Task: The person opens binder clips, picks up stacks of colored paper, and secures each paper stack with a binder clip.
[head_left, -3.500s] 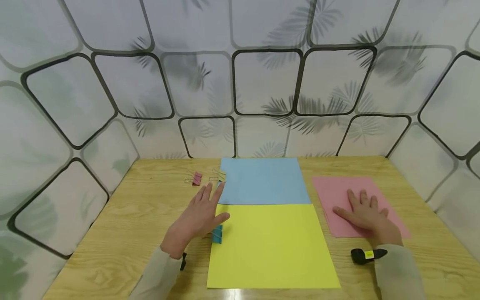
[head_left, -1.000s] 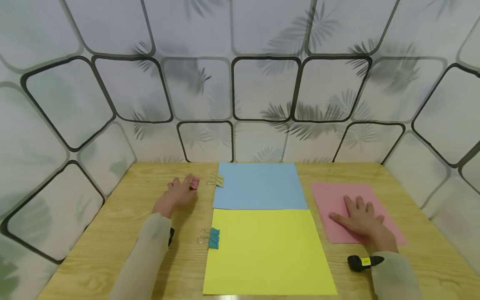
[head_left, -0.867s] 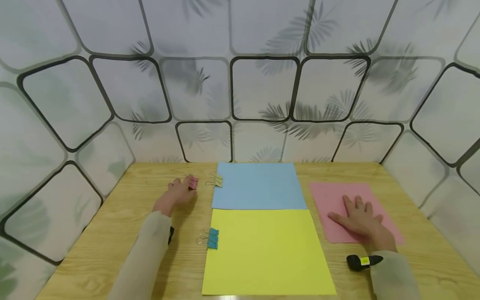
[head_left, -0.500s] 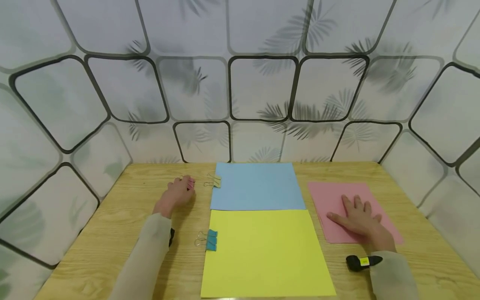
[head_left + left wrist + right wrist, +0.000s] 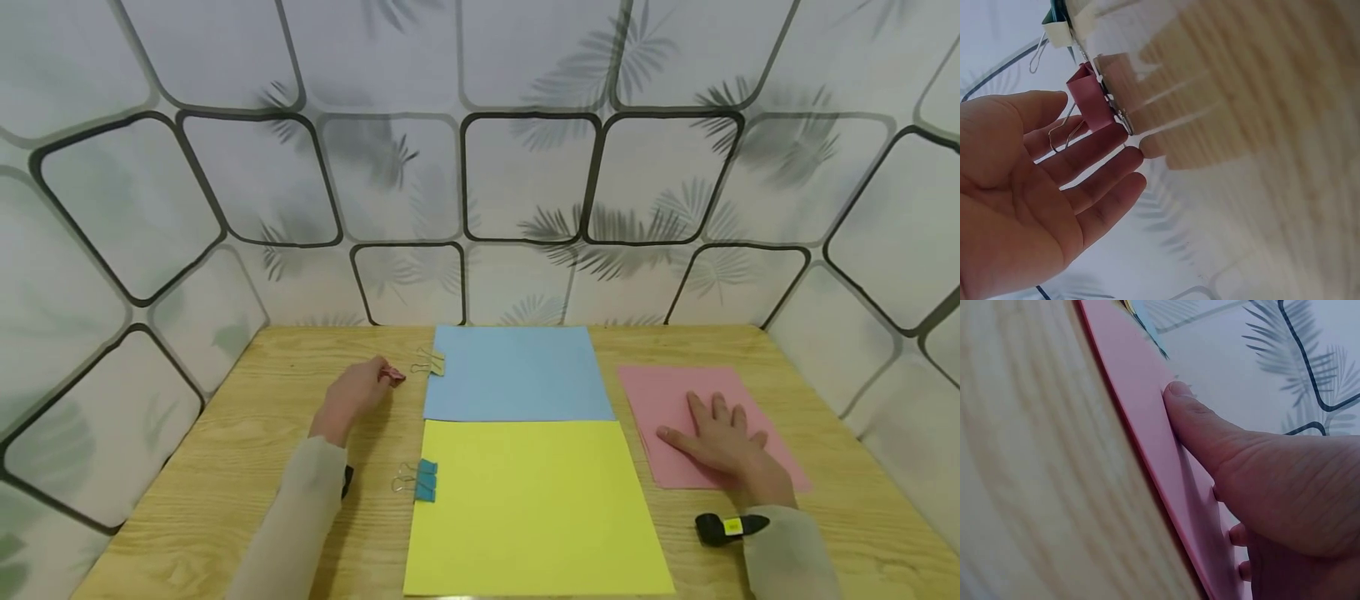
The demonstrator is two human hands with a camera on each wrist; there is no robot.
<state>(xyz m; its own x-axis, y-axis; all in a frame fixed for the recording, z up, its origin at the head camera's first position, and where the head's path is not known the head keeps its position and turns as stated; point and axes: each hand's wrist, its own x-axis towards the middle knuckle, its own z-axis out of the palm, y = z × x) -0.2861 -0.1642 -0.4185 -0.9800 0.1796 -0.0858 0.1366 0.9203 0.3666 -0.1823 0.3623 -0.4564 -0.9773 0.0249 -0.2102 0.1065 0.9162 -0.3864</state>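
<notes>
My left hand point(image 5: 356, 390) is at the back left of the table, its fingertips on a pink binder clip point(image 5: 395, 376). The head view shows the clip tilted in a pinch, partly hidden by the fingers. In the left wrist view the fingers reach behind the clip point(image 5: 1091, 100), with the thumb close to its wire handles. My right hand point(image 5: 720, 442) rests with spread fingers on a stack of pink paper point(image 5: 660, 392) at the right. Seen from the right wrist, the thumb lies along the pink paper point(image 5: 1141, 419).
A blue sheet point(image 5: 517, 375) lies behind a yellow sheet point(image 5: 532, 508) in mid-table. At the blue sheet's left edge is a pale yellow binder clip point(image 5: 436, 362); a teal binder clip point(image 5: 425, 481) sits at the yellow sheet's left edge. A patterned wall point(image 5: 525, 275) stands behind the wooden table point(image 5: 247, 433).
The left hand has gone from near the pale yellow clip leftward to the pink clip. In the last half second the pink clip has turned and tilted in its fingers. The right hand stays put.
</notes>
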